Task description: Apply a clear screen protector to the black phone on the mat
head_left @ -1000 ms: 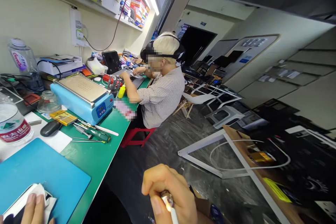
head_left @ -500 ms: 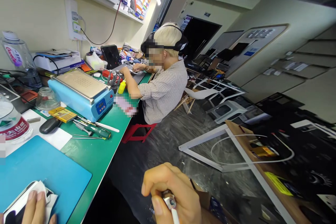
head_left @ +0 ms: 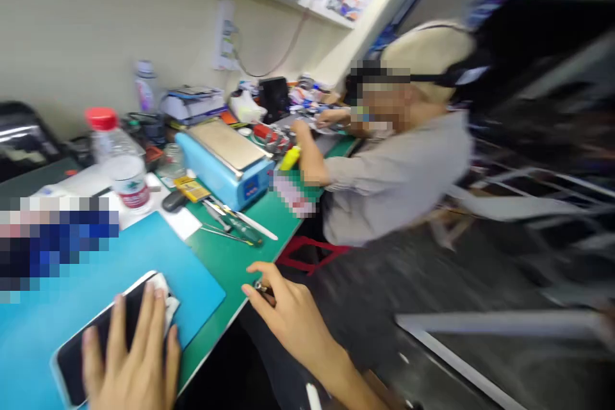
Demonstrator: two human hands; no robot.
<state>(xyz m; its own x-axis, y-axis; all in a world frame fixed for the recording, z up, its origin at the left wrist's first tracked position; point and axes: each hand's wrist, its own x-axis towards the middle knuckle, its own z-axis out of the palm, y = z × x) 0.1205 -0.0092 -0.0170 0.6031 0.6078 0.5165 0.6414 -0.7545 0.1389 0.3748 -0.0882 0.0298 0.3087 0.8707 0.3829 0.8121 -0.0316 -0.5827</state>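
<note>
My left hand [head_left: 129, 359] lies flat, fingers spread, on a dark phone [head_left: 91, 343] that rests on a blue mat [head_left: 144, 250]. A white cloth [head_left: 167, 295] sits under the fingertips at the phone's top corner. My right hand [head_left: 288, 317] reaches over the front edge of the green bench mat [head_left: 230, 262]. Its thumb and fingers are closed round a small metal object [head_left: 263, 288]. A white stick [head_left: 312, 395] shows below that wrist.
A screwdriver and tweezers [head_left: 235, 225] lie beyond my right hand. Behind them stand a blue heating plate machine [head_left: 225, 163], a yellow card [head_left: 192, 189], a black mouse [head_left: 173, 200] and a red-capped bottle [head_left: 120, 163]. A seated co-worker [head_left: 398, 173] works further along, on a red stool [head_left: 307, 250].
The view has swung left and down, with motion blur. My right hand moved up from below the bench to its front edge. My left hand now shows fully on the phone.
</note>
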